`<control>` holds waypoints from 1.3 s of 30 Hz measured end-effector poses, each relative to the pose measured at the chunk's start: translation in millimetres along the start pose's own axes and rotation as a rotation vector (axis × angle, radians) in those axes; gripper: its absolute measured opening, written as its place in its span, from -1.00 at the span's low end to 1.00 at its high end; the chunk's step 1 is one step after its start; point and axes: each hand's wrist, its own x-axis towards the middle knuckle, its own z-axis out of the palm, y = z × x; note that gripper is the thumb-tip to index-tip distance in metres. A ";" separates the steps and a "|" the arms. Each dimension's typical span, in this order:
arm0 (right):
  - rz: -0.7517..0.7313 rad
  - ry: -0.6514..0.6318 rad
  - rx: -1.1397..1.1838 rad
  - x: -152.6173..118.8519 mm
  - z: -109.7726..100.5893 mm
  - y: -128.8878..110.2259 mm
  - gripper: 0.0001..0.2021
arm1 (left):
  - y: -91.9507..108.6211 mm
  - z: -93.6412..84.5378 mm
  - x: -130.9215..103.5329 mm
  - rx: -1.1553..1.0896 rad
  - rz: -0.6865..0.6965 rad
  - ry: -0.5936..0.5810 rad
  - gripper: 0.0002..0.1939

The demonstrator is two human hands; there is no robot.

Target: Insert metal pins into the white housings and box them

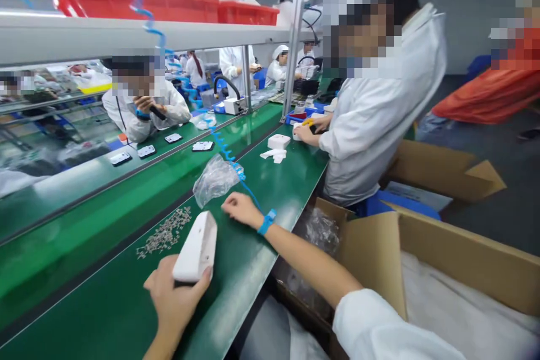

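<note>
My left hand [179, 292] is wrapped round the near end of a white plastic housing [197, 247]. The housing is wedge-shaped, tilted up off the green bench, with a dark strip at its lower end and small holes in its side. My right hand [242, 208] has its fingers curled together just beyond the housing, near a crumpled clear plastic bag [215, 180]. Whatever those fingers may pinch is hidden. A blue wrist strap [267, 222] with a coiled cord circles my right wrist. Many small metal parts [166, 232] lie scattered left of the housing.
Farther along the green bench [295, 171] are another white housing [279, 142] and white scraps [275, 155]. A co-worker [375, 107] stands at right, hands on a similar piece. Cardboard boxes [375, 259] stand beside the bench. Red bins [139, 0] sit on the overhead shelf.
</note>
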 end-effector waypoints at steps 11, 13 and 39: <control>-0.082 0.799 -0.204 66.6 -136.5 45.7 -0.81 | 125.4 210.8 101.0 -0.053 0.164 -0.121 -0.56; -0.091 0.795 -0.278 84.6 -151.2 47.5 -0.87 | 124.9 222.9 105.0 -0.056 0.178 -0.092 -0.57; -0.117 0.564 -0.939 143.8 -200.9 43.5 -0.76 | 118.7 229.6 106.6 -0.369 0.154 0.115 -0.34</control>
